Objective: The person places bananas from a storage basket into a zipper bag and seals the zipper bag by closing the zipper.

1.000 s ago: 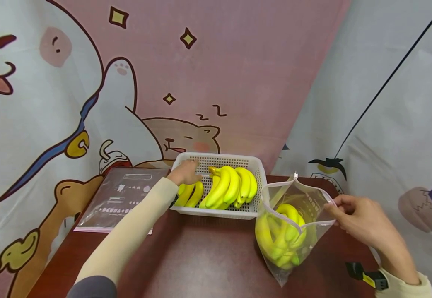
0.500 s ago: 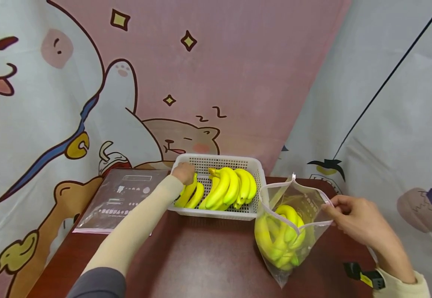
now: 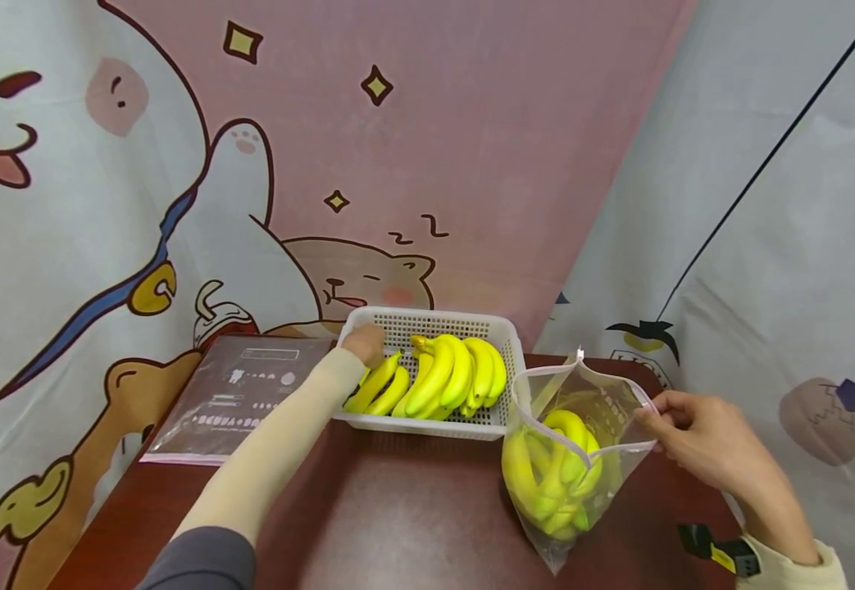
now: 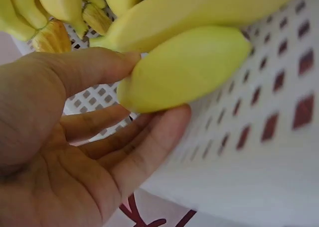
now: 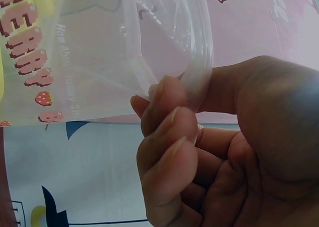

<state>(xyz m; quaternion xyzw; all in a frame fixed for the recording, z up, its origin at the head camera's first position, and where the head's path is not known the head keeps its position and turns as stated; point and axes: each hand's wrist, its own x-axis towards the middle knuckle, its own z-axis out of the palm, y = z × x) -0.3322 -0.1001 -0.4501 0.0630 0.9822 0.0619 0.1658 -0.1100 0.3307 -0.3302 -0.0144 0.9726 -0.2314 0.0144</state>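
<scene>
A white perforated basket (image 3: 427, 318) at the back of the table holds a large banana bunch (image 3: 457, 373) and a smaller bunch (image 3: 379, 389) on its left. My left hand (image 3: 366, 342) reaches into the basket's left end and grips the smaller bunch. In the left wrist view, the left hand (image 4: 157, 85) has its thumb and fingers curled round a banana (image 4: 189, 67). My right hand (image 3: 663, 414) pinches the rim of a clear zip bag (image 3: 607, 406), which stands open to the right of the basket with a banana bunch (image 3: 552, 479) inside. The right wrist view shows this hand (image 5: 184, 95) pinching the bag's edge (image 5: 164, 48).
A flat stack of clear printed bags (image 3: 238, 393) lies left of the basket. The brown table (image 3: 412, 508) runs toward me between my arms. Cartoon-printed cloth hangs close behind and to the right. A black and yellow strap (image 3: 718, 551) is on my right wrist.
The smaller bunch has tipped up at its stem end under my left hand and shifted slightly right. The right hand and the bag have barely moved.
</scene>
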